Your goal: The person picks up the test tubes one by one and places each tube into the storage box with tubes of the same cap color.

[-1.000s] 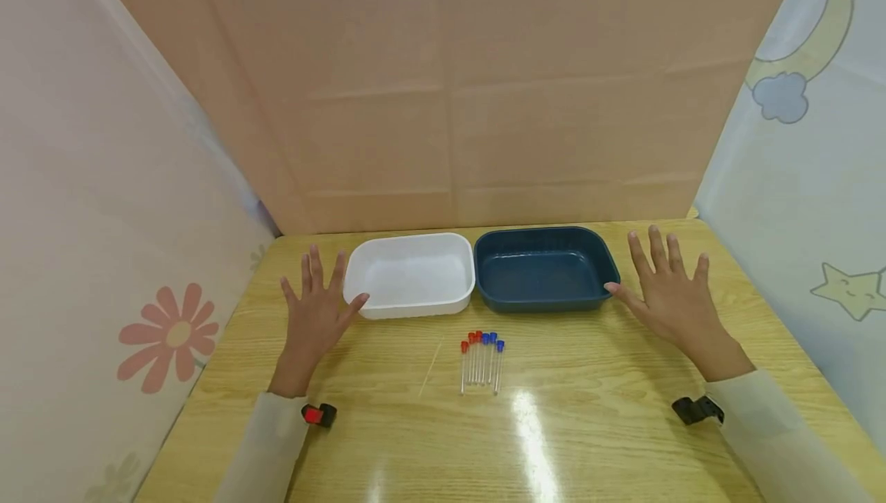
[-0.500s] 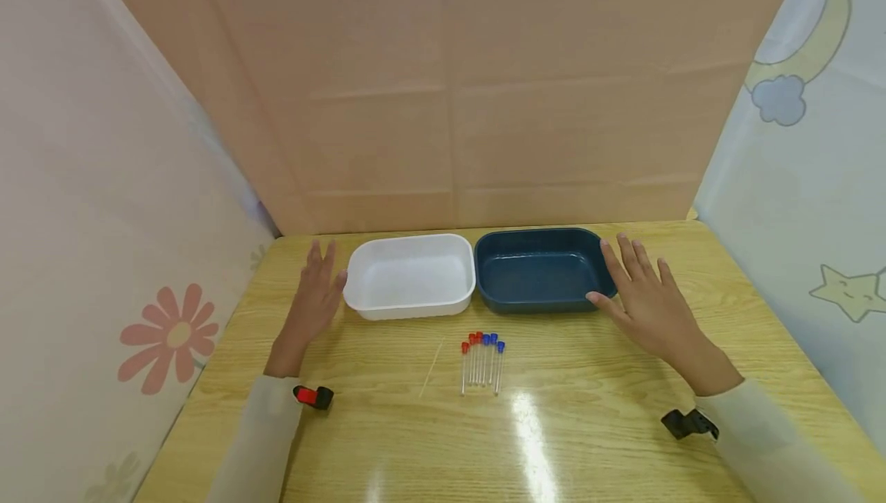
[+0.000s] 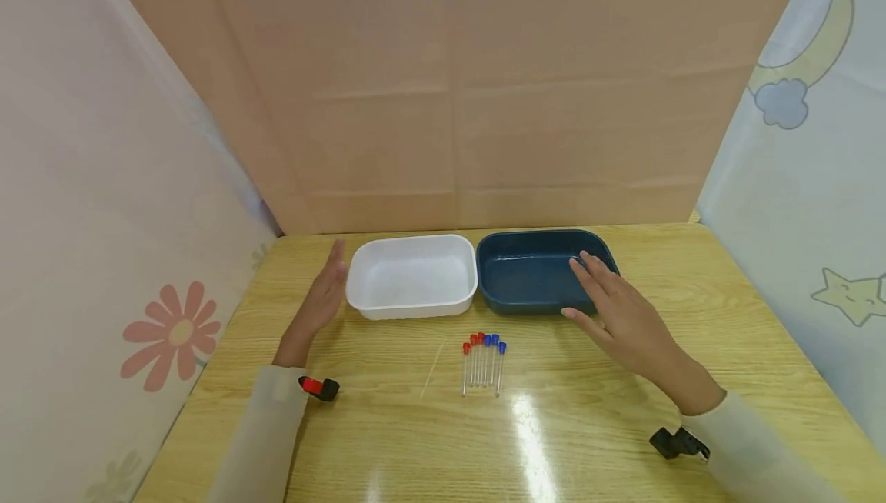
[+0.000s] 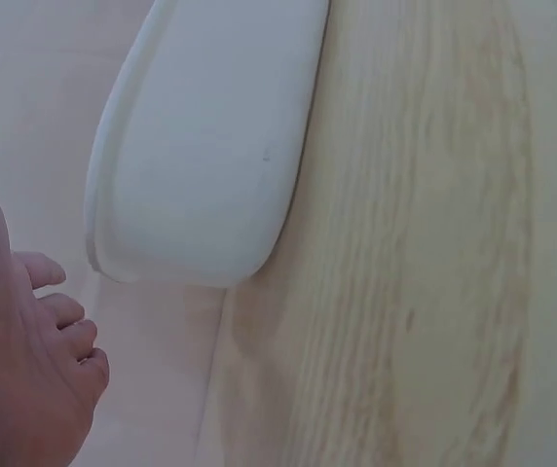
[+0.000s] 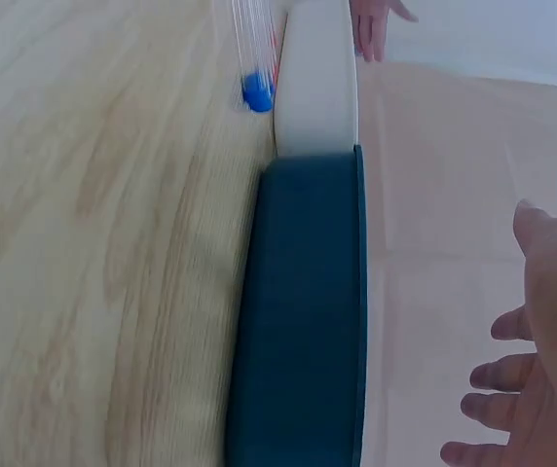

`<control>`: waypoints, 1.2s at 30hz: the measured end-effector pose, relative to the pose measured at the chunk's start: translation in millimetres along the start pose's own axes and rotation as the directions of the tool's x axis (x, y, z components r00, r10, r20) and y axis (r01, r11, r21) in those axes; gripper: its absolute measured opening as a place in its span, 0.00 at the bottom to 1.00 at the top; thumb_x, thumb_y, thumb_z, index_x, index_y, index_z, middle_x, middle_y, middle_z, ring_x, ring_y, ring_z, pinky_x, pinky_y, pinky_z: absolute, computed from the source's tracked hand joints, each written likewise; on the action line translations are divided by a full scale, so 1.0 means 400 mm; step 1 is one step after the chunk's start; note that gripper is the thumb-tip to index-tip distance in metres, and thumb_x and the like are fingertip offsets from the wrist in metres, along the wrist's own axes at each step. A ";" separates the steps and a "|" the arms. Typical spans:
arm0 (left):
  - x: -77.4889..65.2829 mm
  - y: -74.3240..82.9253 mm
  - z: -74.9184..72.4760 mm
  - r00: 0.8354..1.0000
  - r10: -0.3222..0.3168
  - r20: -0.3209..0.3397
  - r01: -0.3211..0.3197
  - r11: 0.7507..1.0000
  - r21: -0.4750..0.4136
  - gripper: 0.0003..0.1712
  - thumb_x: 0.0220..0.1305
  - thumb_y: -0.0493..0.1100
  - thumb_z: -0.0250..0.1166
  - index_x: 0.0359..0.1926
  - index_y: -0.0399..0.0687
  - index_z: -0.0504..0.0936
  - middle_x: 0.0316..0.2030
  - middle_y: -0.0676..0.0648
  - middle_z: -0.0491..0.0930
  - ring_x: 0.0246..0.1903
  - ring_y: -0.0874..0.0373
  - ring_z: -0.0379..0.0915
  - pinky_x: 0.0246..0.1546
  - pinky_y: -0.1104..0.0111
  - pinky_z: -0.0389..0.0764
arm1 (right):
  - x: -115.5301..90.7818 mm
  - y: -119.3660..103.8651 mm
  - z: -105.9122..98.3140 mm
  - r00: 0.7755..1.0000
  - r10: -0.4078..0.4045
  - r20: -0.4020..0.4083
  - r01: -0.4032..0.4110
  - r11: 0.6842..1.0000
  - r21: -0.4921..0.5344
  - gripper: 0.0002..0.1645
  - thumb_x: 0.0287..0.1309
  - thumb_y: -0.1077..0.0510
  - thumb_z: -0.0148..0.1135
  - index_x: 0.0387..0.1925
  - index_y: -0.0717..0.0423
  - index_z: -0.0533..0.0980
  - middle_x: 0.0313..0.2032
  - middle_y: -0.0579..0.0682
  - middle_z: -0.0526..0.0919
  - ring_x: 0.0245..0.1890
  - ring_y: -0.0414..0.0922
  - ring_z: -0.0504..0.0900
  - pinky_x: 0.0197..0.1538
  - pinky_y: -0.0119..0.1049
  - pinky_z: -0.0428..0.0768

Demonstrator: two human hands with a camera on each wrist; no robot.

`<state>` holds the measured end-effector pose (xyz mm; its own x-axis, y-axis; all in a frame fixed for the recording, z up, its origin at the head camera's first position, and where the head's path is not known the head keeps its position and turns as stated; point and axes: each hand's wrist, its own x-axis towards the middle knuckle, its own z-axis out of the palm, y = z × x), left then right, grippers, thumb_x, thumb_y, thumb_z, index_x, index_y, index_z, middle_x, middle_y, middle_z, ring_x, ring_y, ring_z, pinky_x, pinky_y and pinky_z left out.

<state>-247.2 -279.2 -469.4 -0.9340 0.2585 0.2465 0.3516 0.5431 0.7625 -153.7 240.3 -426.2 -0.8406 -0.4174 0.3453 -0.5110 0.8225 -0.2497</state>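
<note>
My left hand (image 3: 322, 297) hovers beside the left end of the white tray (image 3: 411, 311), fingers extended and nothing held. In the left wrist view that tray (image 4: 201, 165) stands apart from the fingers. My right hand (image 3: 626, 322) is over the right front of the dark blue tray (image 3: 536, 307), its fingers spread and holding nothing; whether it touches the rim I cannot tell. In front of the trays lie several thin clear tubes, some with red caps (image 3: 467, 348), others with blue caps (image 3: 502, 348). The blue caps (image 5: 257, 92) also show in the right wrist view.
Both trays stand side by side near the back of the wooden table (image 3: 388, 441). A thin pale strip (image 3: 432, 368) lies left of the tubes. A brown cloth backdrop (image 3: 450, 103) rises behind, with patterned white cloths at both sides. Each wrist wears a black device (image 3: 674, 444).
My right hand has moved left, from beside the dark blue tray to over its right front. My left hand has turned edge-on and its spread fingers have come together. Trays and tubes stay put.
</note>
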 end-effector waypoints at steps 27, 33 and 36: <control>0.029 -0.026 0.031 0.994 -0.043 0.097 0.041 0.999 0.025 0.40 0.83 0.60 0.35 0.81 0.44 0.34 0.81 0.44 0.32 0.79 0.43 0.27 0.76 0.46 0.36 | -0.014 -0.123 0.103 0.989 -0.147 0.001 0.147 0.988 0.043 0.40 0.57 0.50 0.75 0.67 0.60 0.73 0.61 0.59 0.80 0.46 0.54 0.87 0.46 0.51 0.85; 0.028 -0.027 0.031 0.993 -0.049 0.108 0.043 0.997 0.062 0.39 0.83 0.59 0.34 0.81 0.44 0.35 0.81 0.50 0.30 0.79 0.53 0.24 0.76 0.48 0.36 | -0.008 -0.134 0.121 0.990 -0.097 0.106 0.094 0.995 0.039 0.39 0.63 0.41 0.68 0.68 0.58 0.72 0.61 0.60 0.80 0.56 0.59 0.83 0.52 0.55 0.82; 0.028 -0.029 0.030 0.993 -0.039 0.109 0.033 0.998 0.058 0.40 0.83 0.60 0.33 0.81 0.42 0.36 0.81 0.51 0.30 0.79 0.54 0.24 0.77 0.49 0.36 | -0.007 -0.141 0.128 0.986 -0.073 0.147 0.067 0.997 0.047 0.42 0.64 0.37 0.66 0.68 0.60 0.72 0.62 0.61 0.79 0.57 0.59 0.82 0.54 0.56 0.82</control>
<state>-260.8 -273.1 -482.5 -0.9347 0.3223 0.1499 0.3235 0.5965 0.7345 -131.8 175.1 -459.5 -0.8183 -0.5285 0.2260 -0.5739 0.7737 -0.2684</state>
